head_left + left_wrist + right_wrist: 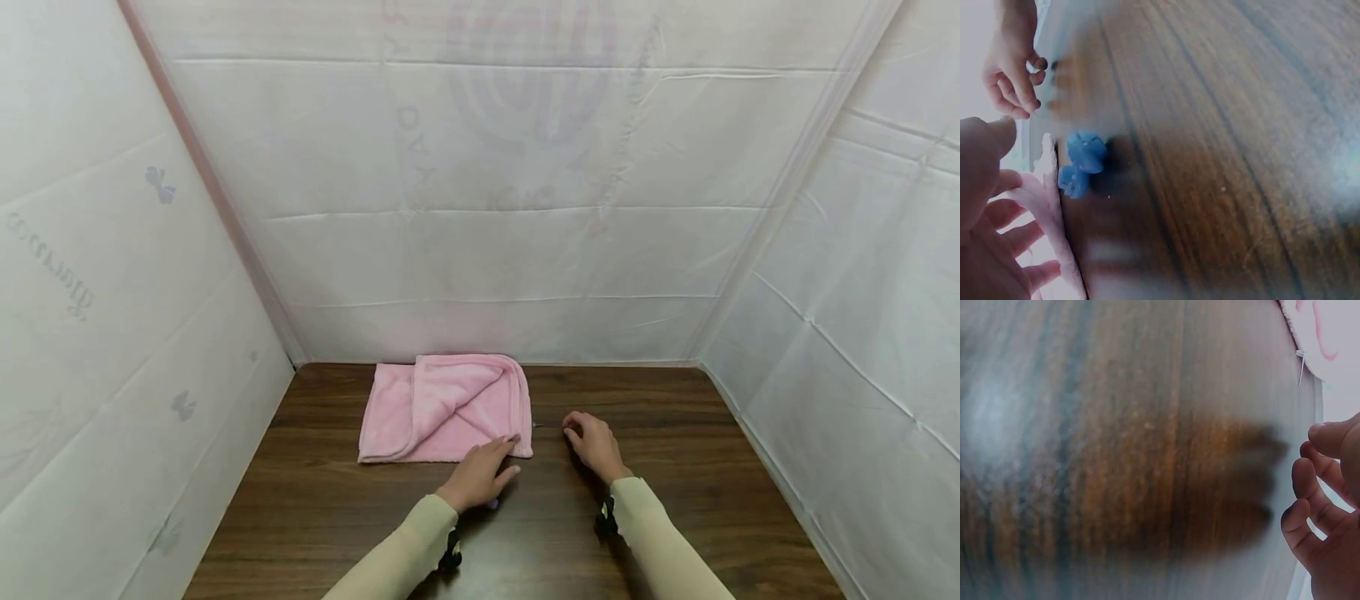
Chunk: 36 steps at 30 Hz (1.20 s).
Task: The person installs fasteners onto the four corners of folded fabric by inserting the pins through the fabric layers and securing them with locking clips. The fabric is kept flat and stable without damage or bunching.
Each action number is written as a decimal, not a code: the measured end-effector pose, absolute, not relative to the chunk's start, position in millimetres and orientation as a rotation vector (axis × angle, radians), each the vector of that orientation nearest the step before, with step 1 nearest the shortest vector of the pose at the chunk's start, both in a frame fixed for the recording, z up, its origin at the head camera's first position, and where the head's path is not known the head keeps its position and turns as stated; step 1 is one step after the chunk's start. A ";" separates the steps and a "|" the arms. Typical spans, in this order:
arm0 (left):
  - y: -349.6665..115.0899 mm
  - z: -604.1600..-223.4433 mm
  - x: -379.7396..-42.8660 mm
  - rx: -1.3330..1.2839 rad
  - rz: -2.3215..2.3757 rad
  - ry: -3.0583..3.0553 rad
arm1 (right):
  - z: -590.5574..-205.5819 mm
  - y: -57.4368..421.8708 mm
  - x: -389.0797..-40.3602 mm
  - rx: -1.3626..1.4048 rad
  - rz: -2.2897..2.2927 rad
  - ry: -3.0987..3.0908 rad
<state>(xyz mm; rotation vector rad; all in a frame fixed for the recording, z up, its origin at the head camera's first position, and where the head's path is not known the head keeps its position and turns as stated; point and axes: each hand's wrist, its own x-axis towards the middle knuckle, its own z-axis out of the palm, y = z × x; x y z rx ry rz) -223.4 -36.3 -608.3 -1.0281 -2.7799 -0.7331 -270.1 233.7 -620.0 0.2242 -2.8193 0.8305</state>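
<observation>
Cloth point(442, 412), one: pink, plush, folded, an upper layer turned back diagonally. Lies flat at the far side of the counter point(720, 467), seemingly against the rear sheet point(487, 250). Long axis side to side.

Left hand point(477, 477): the nearer of the two. Fingers extended and spread, gripping nothing; fingertips over the cloth's near right corner, seemingly touching. Bulk of the cloth lies forward and to the left of it.

Right hand point(595, 446): right of the cloth, apart from it. Fingers loosely bent, thumb and forefinger close together; no object visible between them. Cloth lies directly to its left.

Pin point(537, 426), or pin-like metal piece: small, thin, at the cloth's right edge. Lies between cloth and right hand, one end toward each, and so in the way on that side. Whether attached to the hem: cannot tell.

Blue piece point(1087, 157): two-lobed, on the counter at the cloth's near side; exact nature unclear. Mostly hidden beneath the left hand in the head view, plain in the left wrist view. Contact with the cloth uncertain.

Surround: left sheet point(112, 333) and right sheet point(847, 333), both white, flanking the counter.
</observation>
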 end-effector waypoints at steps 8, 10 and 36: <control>-45.5 -599.1 -236.1 -0.956 -1.054 -2.613 | -614.2 227.9 -272.7 0.227 0.880 -2.791; -47.8 -596.1 -238.1 -0.934 -1.088 -2.572 | -610.6 225.1 -273.6 0.257 0.908 -2.765; -65.6 -576.0 -250.0 -0.730 -1.359 -2.479 | -569.9 153.0 -287.2 0.589 1.344 -2.580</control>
